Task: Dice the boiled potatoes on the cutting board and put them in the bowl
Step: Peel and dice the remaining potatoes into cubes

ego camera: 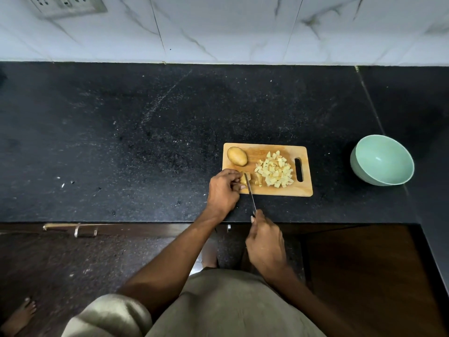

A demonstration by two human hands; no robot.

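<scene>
A wooden cutting board (pixel 301 190) lies on the black counter. One whole potato (pixel 237 156) sits at its far left corner. A heap of diced potato (pixel 275 171) covers the board's right half. At the near left corner my left hand (pixel 223 190) grips a partly cut potato piece (pixel 243 178). The knife (pixel 250 190) has its blade down in that piece, just right of my fingers. My right hand (pixel 266 244) holds the knife's handle over the counter's front edge. A pale green bowl (pixel 369 176) stands to the right of the board, tilted, with nothing inside.
The black granite counter (pixel 121 142) stretches wide to the left of the board, with a few small scraps on it. A white marble wall with a switch plate (pixel 65 6) backs it. A cabinet handle (pixel 85 229) sits below the counter's front edge.
</scene>
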